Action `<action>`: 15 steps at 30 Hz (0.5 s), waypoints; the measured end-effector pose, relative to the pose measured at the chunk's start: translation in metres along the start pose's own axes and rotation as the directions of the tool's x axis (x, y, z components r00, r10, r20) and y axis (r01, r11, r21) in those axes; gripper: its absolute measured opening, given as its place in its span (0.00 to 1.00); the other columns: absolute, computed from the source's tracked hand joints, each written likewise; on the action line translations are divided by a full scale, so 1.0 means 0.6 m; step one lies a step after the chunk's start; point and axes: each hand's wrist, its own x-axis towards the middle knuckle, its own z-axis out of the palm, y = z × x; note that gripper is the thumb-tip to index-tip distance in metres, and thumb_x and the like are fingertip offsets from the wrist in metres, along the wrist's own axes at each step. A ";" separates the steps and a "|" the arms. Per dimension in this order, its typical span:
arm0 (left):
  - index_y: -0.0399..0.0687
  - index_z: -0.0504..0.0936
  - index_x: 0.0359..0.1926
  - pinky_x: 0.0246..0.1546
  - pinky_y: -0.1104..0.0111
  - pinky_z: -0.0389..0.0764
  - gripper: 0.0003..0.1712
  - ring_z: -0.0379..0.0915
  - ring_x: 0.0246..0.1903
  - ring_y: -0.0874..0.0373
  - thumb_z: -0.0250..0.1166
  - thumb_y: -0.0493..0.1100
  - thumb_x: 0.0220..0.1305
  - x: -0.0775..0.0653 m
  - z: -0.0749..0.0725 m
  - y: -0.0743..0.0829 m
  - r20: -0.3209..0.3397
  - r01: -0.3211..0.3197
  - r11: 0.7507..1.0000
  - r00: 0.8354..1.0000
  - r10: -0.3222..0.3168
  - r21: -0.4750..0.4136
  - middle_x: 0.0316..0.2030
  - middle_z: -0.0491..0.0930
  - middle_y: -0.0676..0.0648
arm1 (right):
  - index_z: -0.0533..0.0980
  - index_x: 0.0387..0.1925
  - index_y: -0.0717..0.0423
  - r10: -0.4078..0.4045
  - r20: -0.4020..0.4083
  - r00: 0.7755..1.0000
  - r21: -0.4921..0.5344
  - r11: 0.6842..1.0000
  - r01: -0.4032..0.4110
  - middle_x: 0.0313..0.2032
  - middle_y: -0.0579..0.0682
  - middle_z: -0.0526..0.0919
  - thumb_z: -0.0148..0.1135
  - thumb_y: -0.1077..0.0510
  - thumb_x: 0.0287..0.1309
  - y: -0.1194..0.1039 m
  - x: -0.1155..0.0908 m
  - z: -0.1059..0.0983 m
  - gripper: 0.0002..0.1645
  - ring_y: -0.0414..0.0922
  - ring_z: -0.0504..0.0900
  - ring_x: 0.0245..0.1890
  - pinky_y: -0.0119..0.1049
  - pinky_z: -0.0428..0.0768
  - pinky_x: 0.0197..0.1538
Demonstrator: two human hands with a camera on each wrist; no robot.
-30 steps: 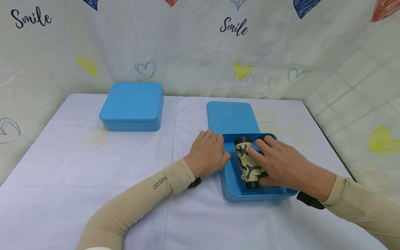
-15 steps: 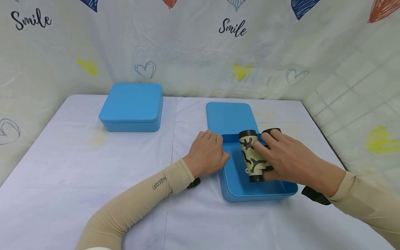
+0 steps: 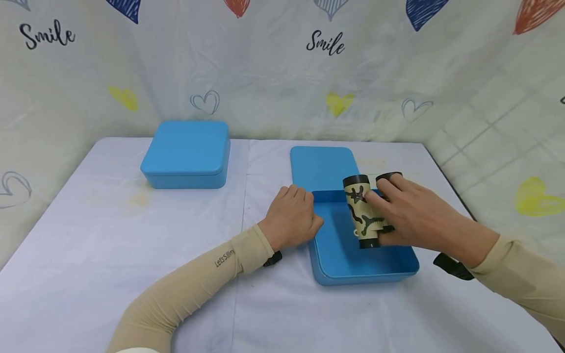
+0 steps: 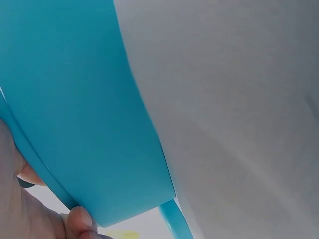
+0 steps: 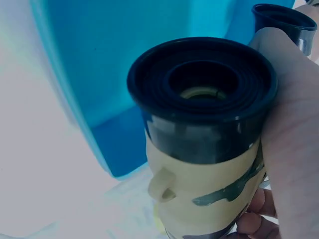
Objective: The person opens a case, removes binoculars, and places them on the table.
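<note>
My right hand (image 3: 415,213) grips a pair of camouflage binoculars (image 3: 359,211), tan with dark patches and black ends, above the blue box (image 3: 340,279). In the right wrist view one black-rimmed eyepiece (image 5: 202,99) and a small strap loop on the tan barrel show close up, with the box wall behind. The far barrel is partly hidden by my fingers. My left hand (image 3: 293,218) holds the left wall of the box, its fingers curled over the rim; the left wrist view shows fingers at that rim beside the outer wall (image 4: 89,114).
A flat blue lid (image 3: 324,166) lies just behind the open box. Farther left stands a second blue box (image 3: 187,152) with its lid on. Both rest on a white-covered table (image 3: 190,211), with a printed curtain (image 3: 265,68) at the back.
The binoculars have risen out of the box in my right hand and shifted slightly right and toward the back. My left hand stays at the box's left wall.
</note>
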 end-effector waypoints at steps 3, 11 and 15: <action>0.50 0.64 0.22 0.33 0.68 0.52 0.14 0.53 0.25 0.56 0.53 0.45 0.65 -0.001 -0.001 0.001 -0.015 -0.007 1.000 1.000 0.007 0.010 0.21 0.55 0.52 | 0.70 0.49 0.57 -0.015 -0.029 0.999 -0.009 1.000 0.014 0.35 0.54 0.71 0.85 0.31 0.28 0.006 -0.002 0.002 0.53 0.48 0.67 0.33 0.38 0.72 0.32; 0.50 0.64 0.22 0.34 0.69 0.49 0.15 0.47 0.26 0.57 0.53 0.46 0.66 -0.002 -0.002 0.002 -0.038 -0.024 0.998 0.999 0.026 0.061 0.22 0.49 0.52 | 0.70 0.49 0.57 0.004 -0.058 0.998 0.011 1.000 -0.003 0.34 0.53 0.70 0.86 0.34 0.28 0.017 -0.008 0.000 0.51 0.47 0.67 0.33 0.39 0.71 0.32; 0.50 0.63 0.22 0.33 0.69 0.49 0.15 0.45 0.26 0.58 0.54 0.45 0.65 -0.003 -0.003 0.004 -0.073 -0.034 0.997 0.997 0.040 0.073 0.22 0.47 0.53 | 0.71 0.50 0.57 0.025 -0.049 0.998 0.019 1.000 -0.024 0.35 0.54 0.71 0.86 0.35 0.29 0.020 -0.013 -0.003 0.51 0.48 0.68 0.34 0.39 0.72 0.32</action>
